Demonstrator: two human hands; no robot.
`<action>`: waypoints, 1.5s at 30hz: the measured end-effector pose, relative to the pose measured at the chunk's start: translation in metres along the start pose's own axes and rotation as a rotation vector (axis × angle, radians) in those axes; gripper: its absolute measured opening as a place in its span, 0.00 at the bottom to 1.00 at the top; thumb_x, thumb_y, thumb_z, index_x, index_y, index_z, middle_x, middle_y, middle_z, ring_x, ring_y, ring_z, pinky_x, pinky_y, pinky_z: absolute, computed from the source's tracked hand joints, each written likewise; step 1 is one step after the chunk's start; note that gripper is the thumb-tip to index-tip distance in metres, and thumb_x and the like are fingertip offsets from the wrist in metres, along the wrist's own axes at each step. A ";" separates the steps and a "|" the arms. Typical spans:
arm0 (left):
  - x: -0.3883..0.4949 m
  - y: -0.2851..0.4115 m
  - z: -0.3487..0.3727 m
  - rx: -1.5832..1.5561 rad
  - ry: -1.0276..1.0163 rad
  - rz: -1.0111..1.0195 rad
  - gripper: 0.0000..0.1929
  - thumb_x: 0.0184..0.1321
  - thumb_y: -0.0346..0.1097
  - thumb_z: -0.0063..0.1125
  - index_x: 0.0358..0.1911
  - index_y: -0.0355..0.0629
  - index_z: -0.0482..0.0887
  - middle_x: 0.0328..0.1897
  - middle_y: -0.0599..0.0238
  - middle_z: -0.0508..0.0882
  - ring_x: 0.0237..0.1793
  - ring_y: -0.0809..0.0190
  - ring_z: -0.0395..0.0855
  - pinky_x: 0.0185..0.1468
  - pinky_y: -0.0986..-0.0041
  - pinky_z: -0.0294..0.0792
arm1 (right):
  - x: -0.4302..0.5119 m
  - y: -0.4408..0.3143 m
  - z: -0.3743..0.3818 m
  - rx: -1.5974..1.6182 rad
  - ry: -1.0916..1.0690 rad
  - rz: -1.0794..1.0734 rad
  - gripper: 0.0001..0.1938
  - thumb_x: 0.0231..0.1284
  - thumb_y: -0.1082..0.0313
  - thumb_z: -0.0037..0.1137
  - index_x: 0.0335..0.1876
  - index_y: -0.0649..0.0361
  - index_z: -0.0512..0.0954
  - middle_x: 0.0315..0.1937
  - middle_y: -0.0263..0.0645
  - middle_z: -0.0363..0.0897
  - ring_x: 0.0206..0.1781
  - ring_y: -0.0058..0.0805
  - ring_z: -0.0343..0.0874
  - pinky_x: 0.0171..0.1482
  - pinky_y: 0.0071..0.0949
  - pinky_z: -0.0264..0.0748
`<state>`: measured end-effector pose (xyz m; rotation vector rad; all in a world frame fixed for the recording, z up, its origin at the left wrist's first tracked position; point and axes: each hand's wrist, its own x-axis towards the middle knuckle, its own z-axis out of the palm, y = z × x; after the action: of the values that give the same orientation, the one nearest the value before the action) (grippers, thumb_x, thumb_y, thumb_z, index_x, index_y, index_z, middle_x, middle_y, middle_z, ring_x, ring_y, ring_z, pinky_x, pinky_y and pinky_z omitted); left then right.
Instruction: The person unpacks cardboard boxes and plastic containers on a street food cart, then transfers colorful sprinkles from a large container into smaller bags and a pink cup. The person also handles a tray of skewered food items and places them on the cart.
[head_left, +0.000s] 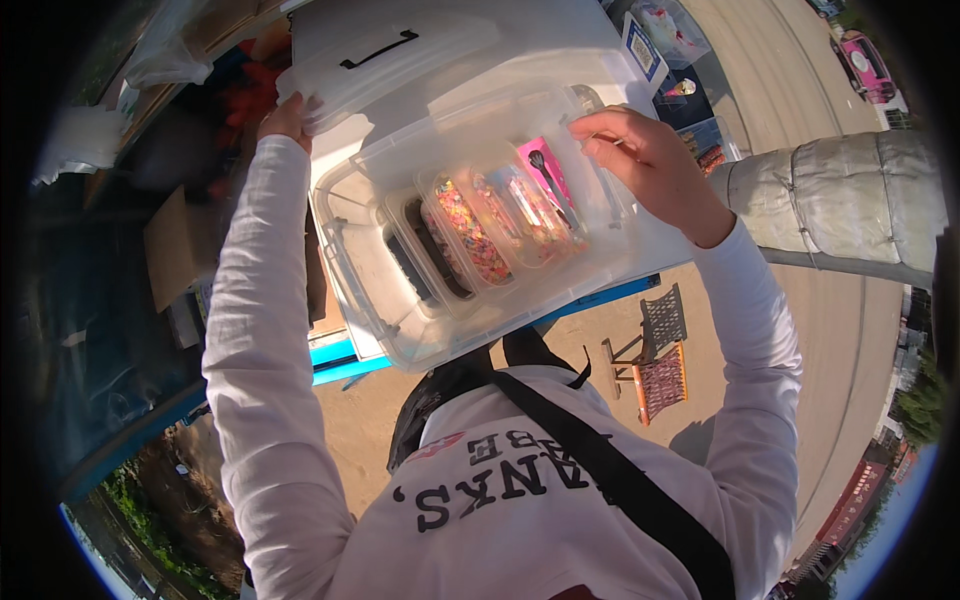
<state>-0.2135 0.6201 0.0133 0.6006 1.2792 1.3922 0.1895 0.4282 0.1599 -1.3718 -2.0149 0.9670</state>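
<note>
My left hand (287, 122) grips the left edge of a translucent plastic lid (442, 34) with a black handle (379, 49). Below the lid stands a clear plastic storage box (352, 300), uncovered. Over its right end hovers my right hand (649, 165), fingers bent with a small gap between thumb and forefinger; I see nothing held there. Inside the box are narrow clear containers, one with colourful small pieces (471, 229) and one with dark contents (435, 247). A dark utensil (551, 184) lies by a pink card (534, 154) at the right.
Under the box is a white tabletop (660, 244). A sign with a printed code (643, 51) and clear bins (671, 34) stand at the far right. A wrapped pole (832, 199) juts in from the right. A folding chair (660, 375) is on the ground; a cardboard box (174, 247) sits left.
</note>
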 end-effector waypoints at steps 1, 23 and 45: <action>0.002 -0.007 0.003 -0.005 -0.015 -0.006 0.19 0.60 0.27 0.52 0.53 0.29 0.67 0.53 0.49 0.75 0.45 0.52 0.80 0.46 0.66 0.77 | -0.002 -0.006 0.002 -0.023 -0.031 0.013 0.11 0.62 0.71 0.47 0.48 0.65 0.75 0.40 0.38 0.78 0.41 0.22 0.75 0.43 0.20 0.71; -0.269 0.043 0.084 1.763 -0.700 0.131 0.23 0.59 0.49 0.51 0.44 0.32 0.73 0.35 0.42 0.82 0.36 0.42 0.82 0.41 0.59 0.74 | 0.010 0.019 0.064 -0.142 -0.387 0.046 0.12 0.61 0.73 0.43 0.50 0.65 0.70 0.35 0.48 0.77 0.37 0.42 0.78 0.40 0.32 0.72; -0.271 -0.013 0.086 1.745 -0.543 0.073 0.24 0.58 0.51 0.47 0.38 0.32 0.80 0.38 0.44 0.82 0.41 0.46 0.82 0.45 0.62 0.73 | 0.025 -0.007 0.095 -0.271 -0.553 0.165 0.15 0.48 0.61 0.54 0.24 0.71 0.74 0.19 0.51 0.76 0.25 0.41 0.80 0.31 0.34 0.76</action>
<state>-0.0582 0.4002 0.1054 1.9693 1.7328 -0.2503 0.1065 0.4245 0.1077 -1.5544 -2.5435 1.2945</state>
